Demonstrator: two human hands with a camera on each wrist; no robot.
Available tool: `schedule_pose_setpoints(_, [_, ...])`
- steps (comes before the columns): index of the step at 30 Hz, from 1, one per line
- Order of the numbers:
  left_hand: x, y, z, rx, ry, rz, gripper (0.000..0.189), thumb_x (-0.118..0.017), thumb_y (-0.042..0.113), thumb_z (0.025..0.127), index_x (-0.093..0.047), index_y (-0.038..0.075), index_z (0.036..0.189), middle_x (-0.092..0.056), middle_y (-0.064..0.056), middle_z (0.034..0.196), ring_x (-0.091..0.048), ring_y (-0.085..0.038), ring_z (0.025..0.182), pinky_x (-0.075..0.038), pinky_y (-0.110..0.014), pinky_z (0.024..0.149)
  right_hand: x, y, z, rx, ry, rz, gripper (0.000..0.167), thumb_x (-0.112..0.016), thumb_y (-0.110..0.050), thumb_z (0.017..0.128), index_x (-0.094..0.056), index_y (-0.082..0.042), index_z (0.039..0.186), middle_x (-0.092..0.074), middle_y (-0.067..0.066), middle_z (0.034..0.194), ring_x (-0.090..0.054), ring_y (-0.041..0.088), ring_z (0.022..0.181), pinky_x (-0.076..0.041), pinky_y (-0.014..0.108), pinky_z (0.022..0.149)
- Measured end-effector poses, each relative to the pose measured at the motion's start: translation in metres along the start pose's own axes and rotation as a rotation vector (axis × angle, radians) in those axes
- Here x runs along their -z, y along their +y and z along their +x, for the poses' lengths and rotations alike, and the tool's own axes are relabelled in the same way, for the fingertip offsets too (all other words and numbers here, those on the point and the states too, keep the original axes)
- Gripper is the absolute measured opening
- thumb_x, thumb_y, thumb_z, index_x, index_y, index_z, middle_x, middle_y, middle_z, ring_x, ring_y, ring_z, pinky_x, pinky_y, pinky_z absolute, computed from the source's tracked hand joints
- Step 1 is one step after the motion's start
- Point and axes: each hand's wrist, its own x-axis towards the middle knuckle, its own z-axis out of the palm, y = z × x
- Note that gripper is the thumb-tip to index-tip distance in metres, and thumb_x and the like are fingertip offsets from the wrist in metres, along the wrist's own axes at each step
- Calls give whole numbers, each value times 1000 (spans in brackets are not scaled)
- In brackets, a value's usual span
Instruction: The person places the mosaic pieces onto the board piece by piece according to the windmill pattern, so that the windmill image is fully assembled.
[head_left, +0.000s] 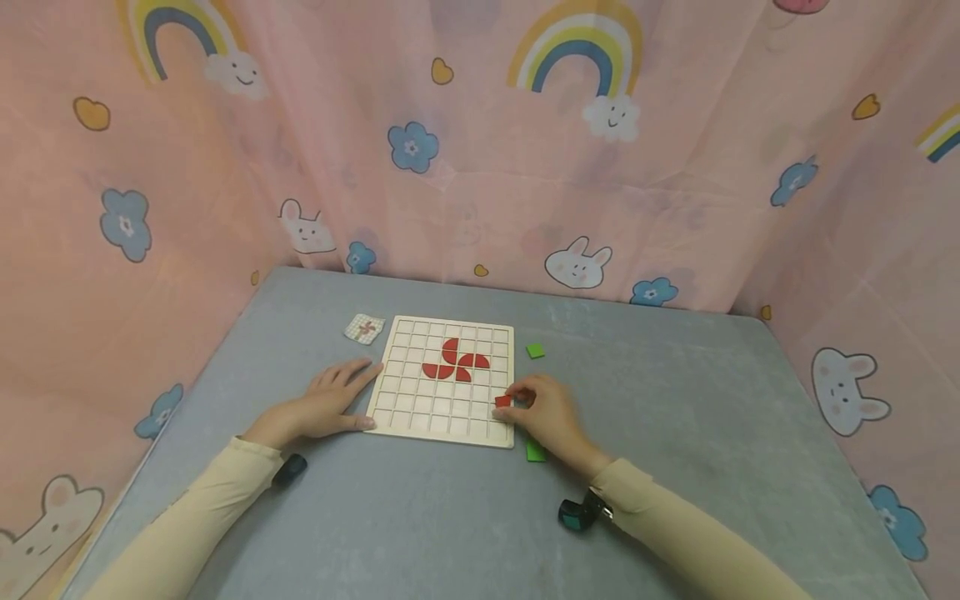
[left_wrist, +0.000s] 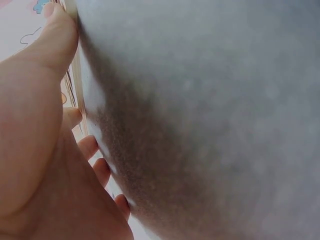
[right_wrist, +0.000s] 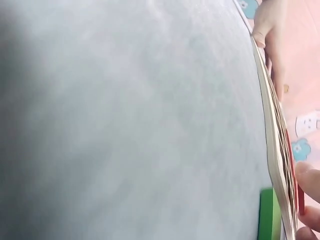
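A square wooden grid board [head_left: 420, 417] lies on the grey table. Near its middle, several red quarter-round pieces [head_left: 449, 354] form a pinwheel. My left hand [head_left: 326, 404] rests along the board's left side, fingers and thumb extended and touching the edge. At the lower right of the board, my right hand [head_left: 551, 417] pinches a small red piece [head_left: 502, 402] between thumb and fingers, over the rightmost squares. In the right wrist view the red piece [right_wrist: 301, 200] shows edge-on between the fingertips, close above the board [right_wrist: 270, 135].
Green square pieces lie right of the board, one farther back [head_left: 535, 351] and one [head_left: 535, 451] partly under my right hand. A small pattern card [head_left: 364, 328] with a red pinwheel sits at the board's upper left. A pink printed curtain [head_left: 480, 192] surrounds the table [head_left: 675, 392].
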Motion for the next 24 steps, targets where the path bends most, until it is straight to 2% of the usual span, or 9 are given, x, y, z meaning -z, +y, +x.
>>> schedule_pose_setpoints(6, [-1,-1,0,-1,5,2,90,-65,50,91,-20,12,159,-15,-21,163,-21,-50,145,-18,-69,114,-10,-10,7,24,17,8,25,-91,-32,69,-74,-17,79,-58,2,81,-46,14,74,-36,27,66])
schedule_pose_setpoints(11, [-3,-1,2,-9,8,4,90,-65,50,91,-19,12,159,-16,-20,163,-22,-50,145,-19,-68,114,-15,-14,13,65,29,3,23,-90,-29,71,-71,-16,68,-58,2,80,-44,13,75,-35,26,67])
schedule_pose_setpoints(14, [-4,-1,2,-11,-1,2,91,-64,51,91,-18,14,159,-15,-20,164,-20,-49,146,-19,-68,115,-12,-11,15,66,19,46,21,-90,-25,71,-74,-13,75,-59,5,84,-47,15,75,-37,24,67])
schedule_pose_setpoints(17, [-3,-1,2,-12,1,-8,91,-64,51,91,-18,13,159,-14,-20,164,-19,-49,146,-18,-68,114,-6,-6,14,65,6,93,25,-90,-21,70,-76,-9,88,-59,8,90,-50,18,78,-38,25,70])
schedule_pose_setpoints(21, [-2,-1,1,-9,10,-9,91,-65,51,91,-19,12,159,-15,-20,163,-21,-50,145,-19,-69,114,-1,3,10,82,-47,69,32,-90,-19,69,-76,-9,96,-57,8,96,-50,20,87,-38,26,76])
schedule_pose_setpoints(24, [-2,-2,1,-6,14,4,90,-64,51,91,-19,12,159,-16,-20,163,-22,-49,145,-19,-68,114,2,7,7,91,-88,53,29,-88,-18,72,-77,-10,98,-55,7,96,-48,18,87,-38,27,78])
